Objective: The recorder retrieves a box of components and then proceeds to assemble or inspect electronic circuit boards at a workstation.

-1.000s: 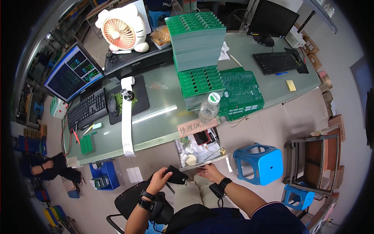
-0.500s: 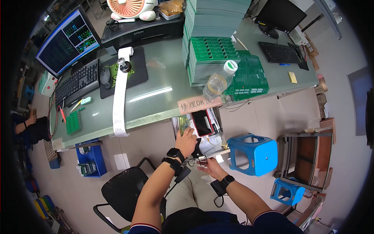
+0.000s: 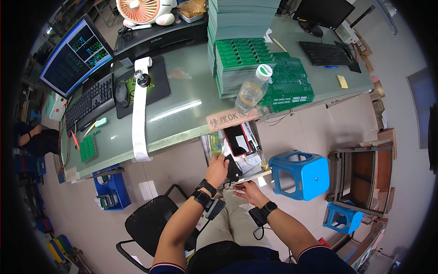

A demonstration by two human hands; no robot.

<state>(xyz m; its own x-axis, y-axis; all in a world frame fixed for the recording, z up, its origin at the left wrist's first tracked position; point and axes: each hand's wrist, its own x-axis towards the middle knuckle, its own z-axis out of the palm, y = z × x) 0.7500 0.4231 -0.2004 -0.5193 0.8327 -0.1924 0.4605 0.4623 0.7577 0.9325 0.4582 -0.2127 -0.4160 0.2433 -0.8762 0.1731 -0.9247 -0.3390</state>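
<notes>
An open drawer (image 3: pixel 261 171) sticks out from under the desk's front edge. My left hand (image 3: pixel 217 170) reaches into its near left part, fingers curled against a soft-looking black item (image 3: pixel 233 168), apparently gripping its edge. Further in lies a red-rimmed black flat object (image 3: pixel 237 140), with white papers (image 3: pixel 251 164) beside it and a yellow-green item (image 3: pixel 215 142) at the left. My right hand (image 3: pixel 251 193) is at the drawer's front edge, fingers stretched out and partly apart, with no held thing visible. A thin black cable hangs between the hands.
Above the drawer, a clear bottle (image 3: pixel 250 95) stands beside tall stacks of green circuit boards (image 3: pixel 242 54). A paper strip (image 3: pixel 139 114) hangs over the desk edge. A blue stool (image 3: pixel 301 176) stands right of the drawer, a black chair (image 3: pixel 153 223) to the left.
My left hand has drawn back slightly and curled its fingers at the black item, which has shifted a little deeper into the drawer. My right hand has stayed near the drawer front.
</notes>
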